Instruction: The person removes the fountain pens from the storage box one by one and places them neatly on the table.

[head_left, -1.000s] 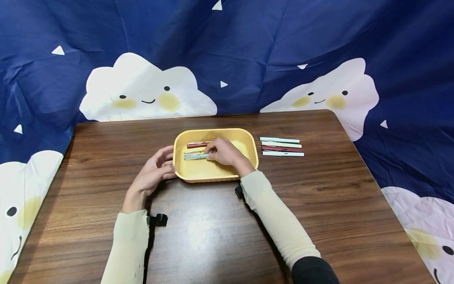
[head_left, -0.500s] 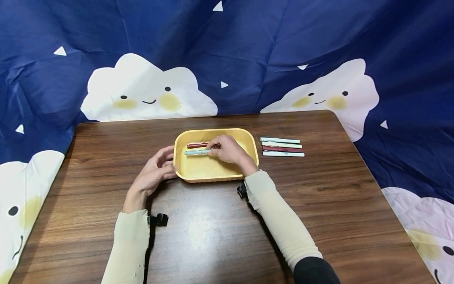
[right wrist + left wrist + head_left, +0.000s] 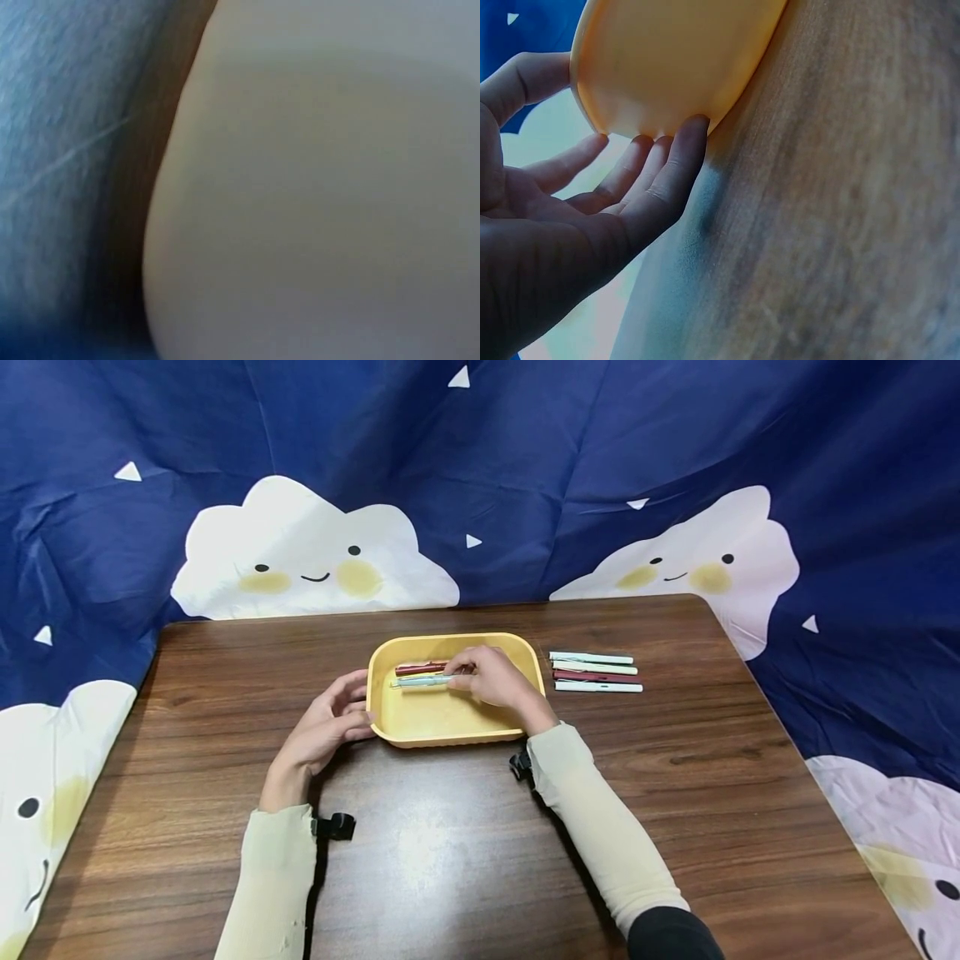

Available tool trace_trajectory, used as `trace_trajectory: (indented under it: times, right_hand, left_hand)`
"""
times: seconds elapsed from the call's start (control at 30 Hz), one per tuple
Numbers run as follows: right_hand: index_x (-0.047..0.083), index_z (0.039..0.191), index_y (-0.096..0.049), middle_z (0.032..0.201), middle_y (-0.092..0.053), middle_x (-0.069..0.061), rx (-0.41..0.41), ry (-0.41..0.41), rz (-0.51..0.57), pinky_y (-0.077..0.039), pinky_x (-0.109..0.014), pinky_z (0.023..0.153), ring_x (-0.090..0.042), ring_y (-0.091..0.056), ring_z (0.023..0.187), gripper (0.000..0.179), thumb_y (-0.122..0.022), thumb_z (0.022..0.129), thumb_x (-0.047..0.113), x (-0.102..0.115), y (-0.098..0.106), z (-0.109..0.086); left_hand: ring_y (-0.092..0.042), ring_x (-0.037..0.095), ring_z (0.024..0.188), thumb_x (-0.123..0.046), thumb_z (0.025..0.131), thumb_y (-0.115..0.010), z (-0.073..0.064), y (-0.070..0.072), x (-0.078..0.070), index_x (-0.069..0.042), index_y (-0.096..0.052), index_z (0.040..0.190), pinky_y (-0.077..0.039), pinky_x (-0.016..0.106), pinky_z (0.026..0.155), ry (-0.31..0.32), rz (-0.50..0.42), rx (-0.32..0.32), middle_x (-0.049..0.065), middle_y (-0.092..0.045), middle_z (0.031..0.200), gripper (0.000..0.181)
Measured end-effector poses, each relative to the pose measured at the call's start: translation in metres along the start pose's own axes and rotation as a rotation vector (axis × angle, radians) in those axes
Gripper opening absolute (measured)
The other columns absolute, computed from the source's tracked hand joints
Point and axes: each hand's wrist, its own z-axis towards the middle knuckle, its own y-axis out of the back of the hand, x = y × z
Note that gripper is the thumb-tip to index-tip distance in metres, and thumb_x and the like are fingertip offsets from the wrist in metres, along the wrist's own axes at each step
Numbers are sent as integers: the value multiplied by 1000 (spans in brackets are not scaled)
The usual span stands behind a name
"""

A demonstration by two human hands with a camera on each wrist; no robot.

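In the head view, a yellow plastic tray (image 3: 444, 741) sits on the table. My left hand (image 3: 324, 727) cups its left end. Thumb and fingertips lie against the outer wall (image 3: 652, 90) in the left wrist view. Inside the tray, my right hand (image 3: 491, 679) pinches the right end of a light blue pen (image 3: 422, 680). A dark red pen (image 3: 420, 668) lies just behind it, its right end hidden by the hand. A yellowish bit shows at the blue pen's left end. The blurred tray wall (image 3: 315, 187) fills most of the right wrist view, and the right hand does not show there.
Right of the tray, several capped pens lie side by side: pale ones (image 3: 592, 657) and a dark red one (image 3: 596, 677). The brown wooden table (image 3: 420, 852) ends at a blue cloth (image 3: 510, 460) with white clouds behind it.
My right hand has shifted back and slightly right, carrying the light blue pen toward the red one. The yellow pen seen between them earlier is now mostly covered. The left hand stays put.
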Motion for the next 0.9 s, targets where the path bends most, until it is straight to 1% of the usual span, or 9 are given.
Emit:
trace_trajectory:
  times: [0.07, 0.17, 0.23, 0.4, 0.53, 0.6, 0.7, 0.8, 0.9]
  right_hand:
    - [7, 106, -77, 100, -72, -6, 1, -9, 15, -53, -30, 73, -27, -67, 60, 15, -75, 93, 12, 0, 1, -2]
    - [7, 107, -77, 104, -73, -6, -1, -8, 8, -53, -32, 75, -29, -67, 63, 15, -74, 93, 12, 0, 3, -4]
    - [8, 107, -77, 107, -73, -5, -7, -4, -7, -53, -33, 82, -26, -67, 70, 15, -74, 93, 12, 0, 4, -5]
    - [9, 107, -78, 112, -73, -5, -22, 10, -38, -48, -37, 99, -19, -63, 97, 15, -74, 93, 13, 3, 9, -8]
    - [8, 108, -77, 113, -73, -7, -38, 43, -44, -48, -38, 102, -22, -63, 109, 16, -74, 93, 12, 4, 15, -12]
    - [6, 108, -78, 112, -73, -7, -53, 70, -47, -49, -37, 100, -23, -64, 109, 16, -74, 93, 11, 3, 18, -14]
    - [4, 107, -78, 108, -74, -8, -85, 108, -45, -51, -37, 93, -23, -64, 101, 16, -74, 93, 9, 1, 24, -19]
    - [4, 106, -78, 102, -74, -7, -128, 120, -50, -52, -36, 84, -20, -64, 93, 15, -75, 92, 9, 0, 30, -24]
    - [6, 105, -79, 100, -73, -5, -158, 115, -52, -51, -35, 79, -19, -63, 90, 14, -75, 91, 10, -1, 35, -31]
  left_hand:
    - [-57, 28, 121, 13, 91, -56, 0, 0, 0, -2, -27, 156, -60, 35, 85, -2, -2, 1, 29, -33, 151, 73]
    - [-57, 28, 120, 13, 90, -56, 0, -1, 0, -2, -27, 156, -60, 35, 85, -1, -2, 0, 29, -33, 151, 73]
    - [-57, 27, 120, 13, 90, -56, 0, -1, 0, -2, -27, 156, -60, 35, 85, 0, 1, -2, 29, -33, 151, 73]
    - [-57, 27, 120, 13, 90, -56, 0, -1, -1, -2, -27, 156, -60, 35, 85, 4, 6, -6, 29, -33, 151, 73]
    - [-57, 27, 120, 13, 91, -56, 0, -1, -1, -2, -27, 156, -60, 35, 85, 5, 6, -7, 29, -33, 151, 73]
    - [-57, 27, 120, 13, 91, -56, 0, -1, 0, -2, -27, 156, -60, 35, 85, 4, 6, -7, 28, -33, 151, 73]
    - [-57, 27, 120, 12, 91, -56, 0, -1, 0, -2, -26, 156, -60, 35, 84, 1, 9, -5, 29, -33, 151, 73]
    - [-57, 27, 119, 12, 90, -57, 0, 0, 0, -2, -26, 156, -60, 35, 84, -2, 11, -3, 29, -33, 151, 74]
    - [-57, 27, 119, 12, 90, -57, 0, 0, 1, -2, -27, 156, -60, 35, 84, -4, 11, -2, 29, -34, 151, 74]
